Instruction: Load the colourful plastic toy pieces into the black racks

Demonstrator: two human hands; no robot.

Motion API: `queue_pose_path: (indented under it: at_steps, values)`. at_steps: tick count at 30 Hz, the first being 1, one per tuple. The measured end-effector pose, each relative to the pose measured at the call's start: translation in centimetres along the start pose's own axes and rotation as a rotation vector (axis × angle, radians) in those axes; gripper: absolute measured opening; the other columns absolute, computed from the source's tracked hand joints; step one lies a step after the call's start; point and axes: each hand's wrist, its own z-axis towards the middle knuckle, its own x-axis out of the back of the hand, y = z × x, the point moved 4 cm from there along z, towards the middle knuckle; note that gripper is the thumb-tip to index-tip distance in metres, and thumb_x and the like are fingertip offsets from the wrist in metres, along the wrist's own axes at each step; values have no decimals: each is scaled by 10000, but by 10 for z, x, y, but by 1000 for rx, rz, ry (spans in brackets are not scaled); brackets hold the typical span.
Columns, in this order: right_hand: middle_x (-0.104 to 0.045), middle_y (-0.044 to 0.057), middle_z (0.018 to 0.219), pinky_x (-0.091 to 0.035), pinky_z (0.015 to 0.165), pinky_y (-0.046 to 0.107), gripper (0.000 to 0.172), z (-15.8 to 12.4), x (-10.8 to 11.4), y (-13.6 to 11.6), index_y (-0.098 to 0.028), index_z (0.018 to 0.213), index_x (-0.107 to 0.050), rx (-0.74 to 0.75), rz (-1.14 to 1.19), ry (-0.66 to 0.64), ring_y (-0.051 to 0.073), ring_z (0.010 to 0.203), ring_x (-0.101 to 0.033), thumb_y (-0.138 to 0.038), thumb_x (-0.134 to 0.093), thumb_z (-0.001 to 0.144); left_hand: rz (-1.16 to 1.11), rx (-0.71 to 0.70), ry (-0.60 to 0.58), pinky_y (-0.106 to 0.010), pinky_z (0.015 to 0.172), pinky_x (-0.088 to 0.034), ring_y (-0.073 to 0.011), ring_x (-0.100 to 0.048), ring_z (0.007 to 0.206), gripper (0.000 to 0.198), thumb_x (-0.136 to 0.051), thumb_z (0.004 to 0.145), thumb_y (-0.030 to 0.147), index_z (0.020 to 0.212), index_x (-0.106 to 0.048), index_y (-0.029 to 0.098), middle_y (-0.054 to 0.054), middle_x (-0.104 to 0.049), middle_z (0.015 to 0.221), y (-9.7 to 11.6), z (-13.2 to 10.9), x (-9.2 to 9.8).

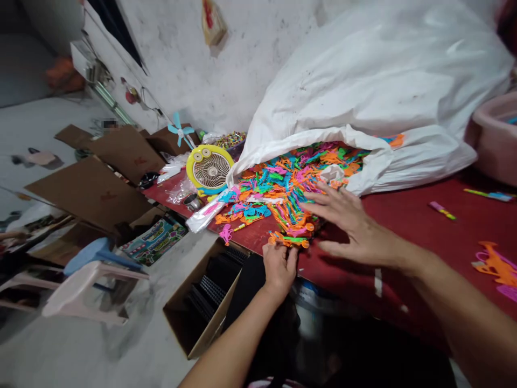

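Note:
At the table's front edge, my left hand point(278, 268) has its fingers and thumb closed around a small stack of flat plastic toy pieces point(287, 239), mostly orange with some green. Just right of it, my right hand point(353, 223) is open with fingers spread, its fingertips by the near side of the pile. That pile of orange, blue, pink and green plastic toy pieces point(278, 180) spills from the mouth of a large white sack point(375, 70) onto the red table point(398, 210). What lies directly under my right palm is hidden.
A yellow fan point(210, 169), a metal cup point(193, 202) and clear plastic bags point(205, 214) stand left of the pile. A pink tub point(495, 137) and loose orange pieces point(496, 264) are at the right. Below are a cardboard box point(183, 318) and a stool point(97, 275).

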Motion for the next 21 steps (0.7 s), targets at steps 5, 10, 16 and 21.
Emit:
queue_pose_path:
  at_steps: [5, 10, 16, 21]
  values:
    - [-520, -18, 1442, -88, 1159, 598, 523, 2, -25, -7, -452, 1268, -614, -18, -40, -59, 337, 1446, -276, -484, -735, 760, -53, 3, 18, -387, 851, -455, -222, -640, 900, 160, -565, 935, 272, 903, -705, 203, -67, -723, 936, -4, -1, -1]
    - [-648, 21, 1246, -138, 1164, 508, 305, 6, -33, -1, -377, 1149, -700, -5, -40, 69, 276, 1304, -469, -457, -642, 860, -57, -7, 0, -392, 858, -452, -230, -648, 930, 148, -612, 915, 279, 974, -721, 198, -73, -729, 971, -7, -1, -2]
    - [-668, 42, 1025, -284, 1046, 460, 201, 11, -40, -8, -298, 1023, -732, 18, -80, 221, 233, 1060, -571, -403, -610, 902, -57, 15, 5, -383, 863, -458, -224, -657, 939, 137, -650, 896, 276, 988, -734, 221, -52, -735, 998, -10, -4, -3]
    - [-652, 37, 992, -299, 1000, 439, 186, 12, -43, -10, -270, 1007, -721, 35, -99, 273, 214, 991, -564, -387, -617, 906, -35, 30, -7, -369, 862, -444, -224, -655, 956, 135, -652, 899, 271, 994, -730, 213, -48, -739, 1000, -9, -2, -2]
